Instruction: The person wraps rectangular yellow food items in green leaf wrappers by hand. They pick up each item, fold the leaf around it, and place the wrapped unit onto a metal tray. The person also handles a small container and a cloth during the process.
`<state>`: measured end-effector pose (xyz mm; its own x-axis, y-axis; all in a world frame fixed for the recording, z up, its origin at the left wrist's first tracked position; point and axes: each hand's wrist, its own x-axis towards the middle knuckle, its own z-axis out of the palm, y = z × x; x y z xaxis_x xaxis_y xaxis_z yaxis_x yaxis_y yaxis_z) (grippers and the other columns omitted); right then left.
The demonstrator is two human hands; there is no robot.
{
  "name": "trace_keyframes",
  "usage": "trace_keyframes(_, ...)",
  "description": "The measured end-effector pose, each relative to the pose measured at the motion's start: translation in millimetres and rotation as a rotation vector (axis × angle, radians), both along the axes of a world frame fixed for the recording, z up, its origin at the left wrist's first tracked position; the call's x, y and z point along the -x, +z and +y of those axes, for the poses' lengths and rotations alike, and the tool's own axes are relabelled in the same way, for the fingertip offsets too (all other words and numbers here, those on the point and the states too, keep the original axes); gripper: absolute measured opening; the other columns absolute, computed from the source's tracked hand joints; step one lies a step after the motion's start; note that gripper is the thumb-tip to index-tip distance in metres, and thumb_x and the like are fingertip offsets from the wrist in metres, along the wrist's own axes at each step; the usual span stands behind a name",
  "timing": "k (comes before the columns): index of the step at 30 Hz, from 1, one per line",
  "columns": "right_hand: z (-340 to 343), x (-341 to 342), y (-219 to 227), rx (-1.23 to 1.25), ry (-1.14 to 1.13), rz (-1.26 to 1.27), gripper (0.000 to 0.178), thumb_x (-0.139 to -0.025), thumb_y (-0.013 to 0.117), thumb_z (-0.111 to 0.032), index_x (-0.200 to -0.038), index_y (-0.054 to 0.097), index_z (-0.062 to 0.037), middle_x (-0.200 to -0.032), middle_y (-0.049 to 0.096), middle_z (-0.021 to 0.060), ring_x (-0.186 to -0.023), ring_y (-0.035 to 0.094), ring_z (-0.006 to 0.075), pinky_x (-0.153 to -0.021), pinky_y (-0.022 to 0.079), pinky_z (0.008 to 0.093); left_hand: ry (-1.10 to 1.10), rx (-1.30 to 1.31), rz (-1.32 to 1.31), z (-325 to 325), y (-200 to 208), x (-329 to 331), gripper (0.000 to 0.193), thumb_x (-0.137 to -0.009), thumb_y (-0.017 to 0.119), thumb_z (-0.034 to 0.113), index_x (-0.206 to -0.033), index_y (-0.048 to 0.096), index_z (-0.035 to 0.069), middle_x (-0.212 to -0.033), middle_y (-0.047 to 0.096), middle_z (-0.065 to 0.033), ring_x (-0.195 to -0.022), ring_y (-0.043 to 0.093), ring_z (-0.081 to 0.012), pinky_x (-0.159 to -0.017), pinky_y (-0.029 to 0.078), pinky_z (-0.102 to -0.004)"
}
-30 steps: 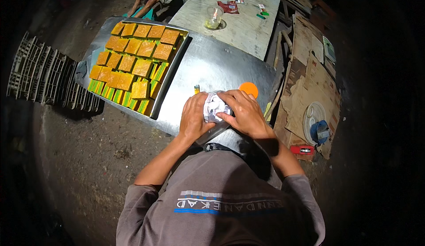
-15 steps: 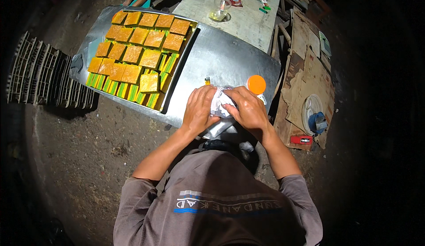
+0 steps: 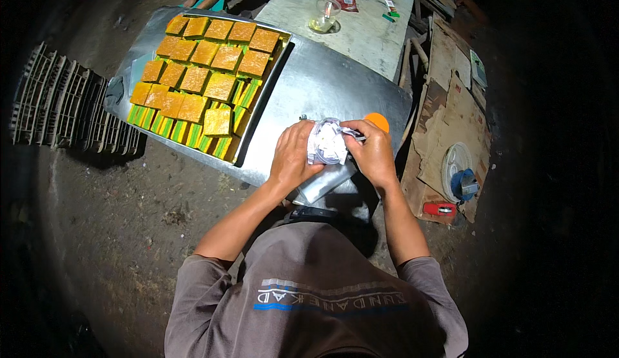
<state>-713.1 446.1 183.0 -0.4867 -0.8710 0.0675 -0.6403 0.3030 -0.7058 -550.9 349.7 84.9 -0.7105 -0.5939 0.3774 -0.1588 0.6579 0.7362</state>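
at three o'clock from the left hand [image 3: 291, 156], whose fingers curl against it, is a clear tub [image 3: 331, 162] of papers [image 3: 331, 141], the right hand [image 3: 374, 154] pinching a slip [image 3: 353, 133] at its two-o'clock rim.

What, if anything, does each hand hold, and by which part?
The left hand holds a round container of white papers by its left side; the right hand pinches a paper slip near the rim, by which part is unclear.
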Motion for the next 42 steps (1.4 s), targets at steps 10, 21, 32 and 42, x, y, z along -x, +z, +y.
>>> trace_keyframes(10, -4.6, 56.1, -7.8, 0.084, -0.137, -0.470, 0.020, -0.090, 0.069, -0.004, -0.108, 0.071, 0.0038, -0.098, 0.073, 0.0119, -0.088, 0.070, 0.0158, -0.077, 0.055, 0.0275, 0.028, -0.136, 0.000, 2.1, -21.8, 52.0, 0.101, -0.058, 0.090, 0.011, -0.142, 0.035, 0.002, -0.135, 0.049, -0.0222, -0.126, 0.048, -0.0420, -0.107, 0.041, -0.0478)
trace_keyframes(21, -35.5, 112.1, -65.1, 0.317, -0.292, -1.016, 0.024, -0.093, 0.070, -0.005, -0.115, 0.064, 0.0041, -0.101, 0.071, 0.0122, -0.089, 0.071, 0.0183, -0.076, 0.059, 0.0327, 0.032, -0.237, 0.072, -24.2, -40.9, 103.7, 0.104, -0.059, 0.089, 0.016, -0.143, 0.031, 0.000, -0.132, 0.047, -0.0231, -0.125, 0.049, -0.0397, -0.106, 0.043, -0.0452)
trace_keyframes(32, -48.6, 122.8, -66.8, 0.366, -0.299, -1.151, 0.021, -0.093, 0.068, -0.003, -0.112, 0.063, 0.0011, -0.103, 0.071, 0.0113, -0.091, 0.069, 0.0181, -0.080, 0.057, 0.0347, 0.168, -0.322, 0.039, -64.0, -73.0, 108.4, 0.113, -0.063, 0.088, 0.019, -0.146, 0.014, 0.001, -0.136, 0.044, -0.0251, -0.130, 0.050, -0.0352, -0.108, 0.044, -0.0430)
trace_keyframes(42, -51.0, 112.6, -87.4, 0.337, -0.317, -1.213, 0.024, -0.093, 0.068, -0.003, -0.116, 0.061, -0.0004, -0.108, 0.069, 0.0109, -0.094, 0.067, 0.0178, -0.082, 0.056, 0.0359, 0.176, -0.383, 0.079, -79.8, -109.0, 108.2, 0.115, -0.062, 0.091, 0.015, -0.150, 0.017, 0.002, -0.140, 0.038, -0.0237, -0.133, 0.043, -0.0383, -0.114, 0.037, -0.0432)
